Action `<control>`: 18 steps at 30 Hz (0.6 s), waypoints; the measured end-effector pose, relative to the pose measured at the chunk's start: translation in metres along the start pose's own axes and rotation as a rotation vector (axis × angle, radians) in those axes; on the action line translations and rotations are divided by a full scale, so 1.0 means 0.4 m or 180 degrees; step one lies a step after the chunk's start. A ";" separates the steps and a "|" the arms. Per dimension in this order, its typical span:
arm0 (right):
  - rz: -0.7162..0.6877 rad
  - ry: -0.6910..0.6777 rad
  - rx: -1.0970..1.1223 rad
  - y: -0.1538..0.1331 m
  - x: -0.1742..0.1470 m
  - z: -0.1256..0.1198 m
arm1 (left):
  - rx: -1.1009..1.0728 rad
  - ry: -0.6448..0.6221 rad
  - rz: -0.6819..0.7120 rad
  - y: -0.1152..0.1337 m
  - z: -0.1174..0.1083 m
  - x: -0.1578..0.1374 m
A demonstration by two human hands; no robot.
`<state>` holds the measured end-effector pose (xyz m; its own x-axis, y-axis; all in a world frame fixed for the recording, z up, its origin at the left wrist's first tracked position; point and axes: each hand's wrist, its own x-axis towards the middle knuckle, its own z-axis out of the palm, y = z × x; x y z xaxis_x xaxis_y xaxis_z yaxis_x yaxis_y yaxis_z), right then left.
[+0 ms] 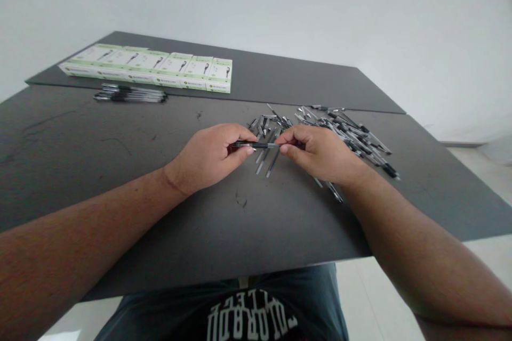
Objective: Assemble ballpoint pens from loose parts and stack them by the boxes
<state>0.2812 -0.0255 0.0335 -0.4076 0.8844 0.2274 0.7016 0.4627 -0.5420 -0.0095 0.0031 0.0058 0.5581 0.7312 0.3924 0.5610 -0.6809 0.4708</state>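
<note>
Left hand (211, 155) pinches a slim black-and-clear plastic pen (262, 145), whose long axis runs sideways to the right hand (323, 153), which pinches its other end

Slim black pen (264, 145), nearly horizontal

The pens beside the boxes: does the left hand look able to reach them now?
Probably yes: nothing stands between the left hand and these pens, though its fingers now grip another pen.
</note>
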 end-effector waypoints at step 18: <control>0.0219 0.0175 -0.0054 -0.009 -0.003 0.003 | -0.0057 0.0086 -0.0495 0.005 -0.006 0.002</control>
<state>0.2785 -0.0283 0.0342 -0.3258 0.9159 0.2344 0.7367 0.4013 -0.5443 -0.0095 0.0024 0.0087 0.4484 0.8288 0.3347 0.6284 -0.5586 0.5414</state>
